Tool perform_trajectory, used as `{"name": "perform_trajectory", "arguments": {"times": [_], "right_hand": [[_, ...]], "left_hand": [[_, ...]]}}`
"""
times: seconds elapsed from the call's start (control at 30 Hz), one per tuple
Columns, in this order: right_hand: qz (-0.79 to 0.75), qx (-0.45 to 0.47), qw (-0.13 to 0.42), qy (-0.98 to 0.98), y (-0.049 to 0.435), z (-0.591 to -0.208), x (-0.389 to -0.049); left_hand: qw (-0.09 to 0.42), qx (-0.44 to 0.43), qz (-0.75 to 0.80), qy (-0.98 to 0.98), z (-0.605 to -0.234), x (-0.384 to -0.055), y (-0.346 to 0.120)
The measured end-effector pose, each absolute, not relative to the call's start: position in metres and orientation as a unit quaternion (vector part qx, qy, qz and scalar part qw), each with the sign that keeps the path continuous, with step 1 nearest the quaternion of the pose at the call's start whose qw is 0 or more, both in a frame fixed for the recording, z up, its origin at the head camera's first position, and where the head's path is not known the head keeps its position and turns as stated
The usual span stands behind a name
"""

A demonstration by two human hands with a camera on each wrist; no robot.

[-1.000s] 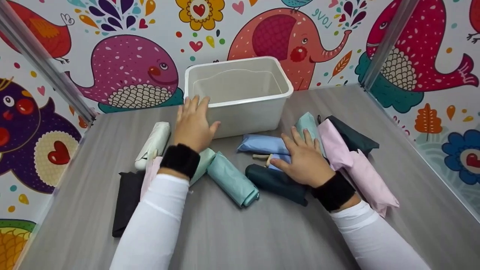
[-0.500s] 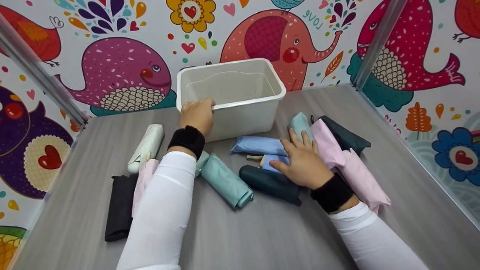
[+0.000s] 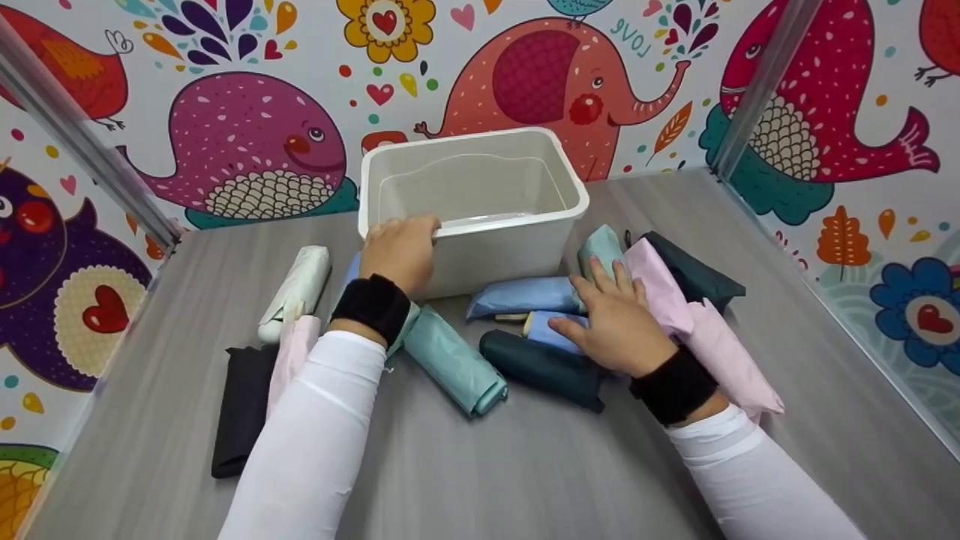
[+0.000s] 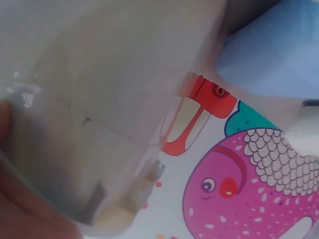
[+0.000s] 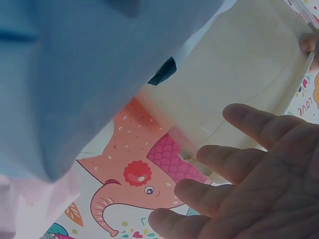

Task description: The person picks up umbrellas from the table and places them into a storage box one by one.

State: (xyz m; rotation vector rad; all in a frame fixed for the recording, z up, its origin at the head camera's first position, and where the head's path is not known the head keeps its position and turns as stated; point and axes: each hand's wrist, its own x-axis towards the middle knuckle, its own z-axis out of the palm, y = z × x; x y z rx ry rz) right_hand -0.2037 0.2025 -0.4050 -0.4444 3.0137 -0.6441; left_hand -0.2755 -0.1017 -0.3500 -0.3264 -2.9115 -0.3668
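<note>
My left hand grips the front left rim of a white plastic bin. Its fingers are over the edge, and the bin wall fills much of the left wrist view. My right hand is spread, palm down, over a cluster of folded umbrellas; contact is unclear. Around it lie a long blue umbrella, a short blue one, a dark green one, a light teal one and a pink one. Beside my left wrist lies a teal umbrella.
At left on the grey table are a white umbrella, a pink one and a black one. A second dark green umbrella and another pink one lie at right. Patterned walls enclose the table.
My left hand has gone from spread fingers by the bin to gripping its rim. The bin has shifted slightly towards me and to the right. My right hand stays nearly still.
</note>
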Motion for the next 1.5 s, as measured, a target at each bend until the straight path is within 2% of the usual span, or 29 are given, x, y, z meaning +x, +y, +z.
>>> {"name": "perform_trajectory", "arguments": {"times": [0.43,0.67,1.0,1.5], "right_hand": [[-0.168,-0.105,0.017,0.98,0.256,-0.4,-0.207],[-0.147,-0.074,0.025,0.986,0.297,-0.403,-0.193],[-0.138,-0.045,0.046,0.988,0.334,-0.401,-0.171],[-0.114,-0.009,0.203,0.972,0.358,-0.411,-0.163]], "left_hand": [[0.089,-0.148,-0.093,-0.981,-0.347,-0.256,-0.104],[0.088,-0.163,-0.089,-0.979,-0.348,-0.25,-0.104],[0.057,-0.157,-0.102,-0.981,-0.34,-0.253,-0.104],[0.066,-0.122,-0.057,-0.989,-0.345,-0.261,-0.1]]}}
